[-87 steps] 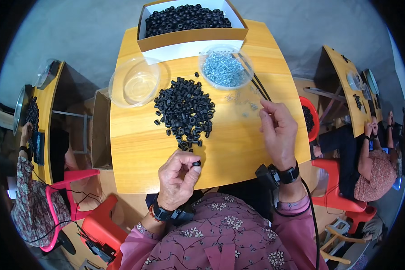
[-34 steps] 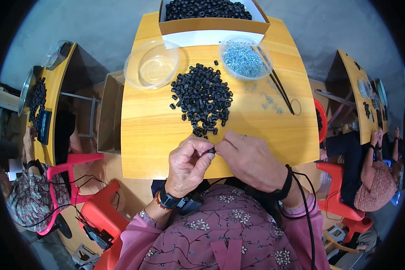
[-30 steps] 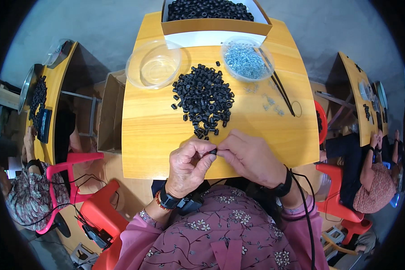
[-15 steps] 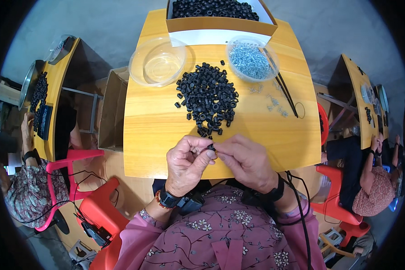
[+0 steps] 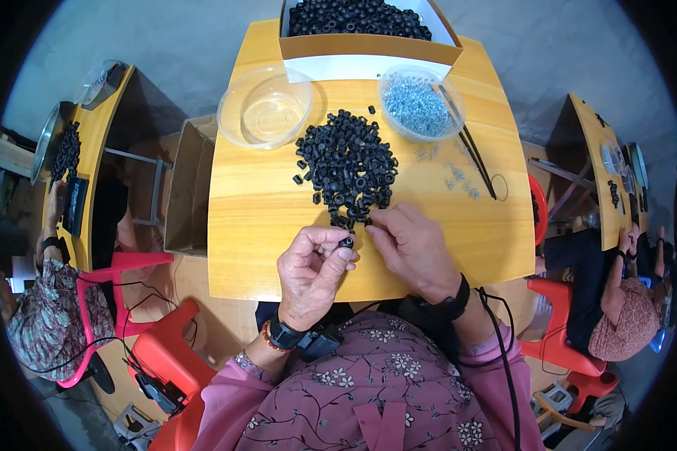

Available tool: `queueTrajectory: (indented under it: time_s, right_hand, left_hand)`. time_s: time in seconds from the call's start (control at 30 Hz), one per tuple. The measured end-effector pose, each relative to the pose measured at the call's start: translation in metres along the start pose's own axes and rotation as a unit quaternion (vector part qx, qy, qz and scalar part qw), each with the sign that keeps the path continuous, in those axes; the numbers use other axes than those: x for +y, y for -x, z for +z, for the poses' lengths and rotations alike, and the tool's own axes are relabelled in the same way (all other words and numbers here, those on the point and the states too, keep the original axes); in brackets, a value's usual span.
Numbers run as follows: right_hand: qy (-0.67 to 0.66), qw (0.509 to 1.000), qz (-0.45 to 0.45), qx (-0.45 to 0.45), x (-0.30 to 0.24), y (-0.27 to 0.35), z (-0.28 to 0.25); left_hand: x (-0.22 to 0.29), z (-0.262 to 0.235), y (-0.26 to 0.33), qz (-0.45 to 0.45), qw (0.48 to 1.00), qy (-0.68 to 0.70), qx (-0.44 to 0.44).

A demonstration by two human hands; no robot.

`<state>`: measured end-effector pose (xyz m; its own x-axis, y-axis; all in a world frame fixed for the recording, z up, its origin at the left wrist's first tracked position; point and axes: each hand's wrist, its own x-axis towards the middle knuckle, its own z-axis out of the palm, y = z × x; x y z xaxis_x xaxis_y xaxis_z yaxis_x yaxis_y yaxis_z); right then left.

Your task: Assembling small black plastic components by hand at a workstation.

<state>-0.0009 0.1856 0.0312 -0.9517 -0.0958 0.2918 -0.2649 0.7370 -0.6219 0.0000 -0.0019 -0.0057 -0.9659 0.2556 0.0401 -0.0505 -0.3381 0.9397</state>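
My left hand (image 5: 308, 267) pinches a small black hollow cylinder (image 5: 345, 243) between thumb and forefinger, with its open end showing. My right hand (image 5: 416, 249) reaches to the near tip of a pile of similar black pieces (image 5: 347, 161). Its thumb and forefinger close around a small black piece there; the fingertips partly hide it. Both hands are over the near part of the yellow wooden table (image 5: 263, 225), a short gap between them.
Behind the pile stand an empty clear tub (image 5: 237, 137) and a clear tub of small pale-blue pieces (image 5: 417, 101). Loose clear bits (image 5: 459, 177) and dark thin rods (image 5: 475, 154) lie at right. A cardboard box (image 5: 368, 45) of black balls is at the back. People sit at side tables.
My right hand has moved away from my left, forward to the near edge of the pile. My left hand stays nearly in place, still holding its black cylinder.
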Motion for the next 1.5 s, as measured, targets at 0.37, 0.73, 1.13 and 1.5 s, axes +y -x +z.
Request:
queueTrajectory:
  time_s: [0.37,0.73,1.13,1.5]
  right_hand:
    - [0.073,0.997,-0.015,-0.035,-0.001,0.000,0.002]
    - [-0.425,0.886,0.171,-0.075,-0.015,0.019,-0.013]
    - [-0.460,0.872,0.156,-0.062,-0.013,0.015,-0.004]
    - [-0.452,0.869,0.188,-0.069,-0.011,0.022,0.004]
  left_hand:
    - [0.000,0.000,-0.002,0.010,1.000,0.004,-0.010]
    - [0.005,0.001,-0.003,0.007,1.000,-0.018,-0.022]
    - [0.003,-0.001,-0.002,0.010,0.999,-0.018,-0.030]
    - [0.003,0.001,-0.002,0.004,1.000,-0.005,-0.030]
